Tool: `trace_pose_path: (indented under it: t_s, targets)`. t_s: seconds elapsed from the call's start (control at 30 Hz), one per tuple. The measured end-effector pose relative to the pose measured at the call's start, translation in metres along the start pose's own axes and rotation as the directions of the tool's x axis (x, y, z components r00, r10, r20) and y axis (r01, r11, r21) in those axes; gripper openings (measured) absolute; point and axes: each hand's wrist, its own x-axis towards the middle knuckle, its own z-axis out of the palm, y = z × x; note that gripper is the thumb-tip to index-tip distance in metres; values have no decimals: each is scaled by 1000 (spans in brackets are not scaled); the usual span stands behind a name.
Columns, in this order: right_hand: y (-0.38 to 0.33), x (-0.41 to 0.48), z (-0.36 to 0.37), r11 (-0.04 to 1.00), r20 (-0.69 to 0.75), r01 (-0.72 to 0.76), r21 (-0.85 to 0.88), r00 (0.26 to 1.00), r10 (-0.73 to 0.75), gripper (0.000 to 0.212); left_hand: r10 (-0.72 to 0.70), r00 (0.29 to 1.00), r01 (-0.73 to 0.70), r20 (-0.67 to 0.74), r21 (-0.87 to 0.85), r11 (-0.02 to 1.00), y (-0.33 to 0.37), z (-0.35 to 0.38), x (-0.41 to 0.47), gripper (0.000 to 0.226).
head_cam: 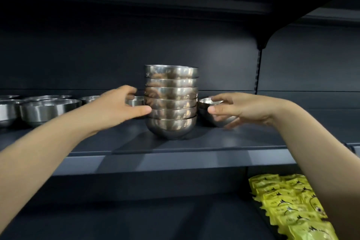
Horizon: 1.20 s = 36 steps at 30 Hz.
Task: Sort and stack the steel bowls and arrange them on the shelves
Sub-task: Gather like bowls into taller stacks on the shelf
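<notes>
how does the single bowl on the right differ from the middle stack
The stack is several bowls nested, standing tall; the single bowl sits alone and low. The left hand has its thumb against the stack; the right hand curls around the single bowl. Both are shiny steel on the same shelf.
</notes>
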Motion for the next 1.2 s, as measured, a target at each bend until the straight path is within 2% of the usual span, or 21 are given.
trace_pose_path:
  t_s: [0.07, 0.13, 0.17, 0.23, 0.33, 0.53, 0.73, 0.9, 1.0, 1.1, 1.17, 1.2]
  targets:
    - [7, -9, -15, 999, -17, 14, -49, 1000, -15, 78, 12, 992, -7, -129, 36, 999, 15, -5, -14, 45]
    - [16, -15, -32, 998, -32, 17, -60, 999, -19, 48, 57, 975, -38, -217, 87, 995, 33, -4, -29, 25]
    - [21, -17, -40, 998, -45, 15, -60, 999, -18, 39, 78, 966, -57, -246, 94, 994, 42, -2, -35, 20]
    - [31, -17, -56, 997, -74, 0, -72, 997, -5, 36, 111, 955, -91, -274, 86, 992, 63, 7, -46, 15]
    - [47, -11, -73, 997, -104, -6, -76, 995, -2, 42, 163, 948, -146, -272, 85, 986, 95, 27, -53, 12]
    - [75, 6, -96, 992, -121, 74, -99, 989, -86, 54, 183, 960, -175, -212, 55, 983, 143, 86, -28, 27]
    - [96, 36, -108, 976, -32, 121, -179, 991, -129, 67, 34, 998, -26, -55, 145, 989, 156, 136, 27, 63]
    - [106, 69, -106, 954, 35, 168, -250, 986, -164, 94, -97, 994, 101, -51, 84, 991, 146, 158, 61, 73]
    - [112, 84, -99, 969, 82, 184, -162, 982, -172, 97, -115, 992, 115, -54, 7, 993, 128, 167, 74, 74]
    - [117, 98, -91, 974, 122, 211, -80, 972, -200, 90, -130, 991, 127, -30, -105, 986, 112, 173, 82, 84]
    - [122, 104, -87, 981, 145, 193, 30, 970, -196, 77, -174, 984, 169, -22, -154, 974, 106, 177, 84, 91]
    - [125, 107, -86, 979, 168, 176, 100, 967, -191, 75, -194, 981, 186, -19, -197, 963, 104, 180, 85, 87]
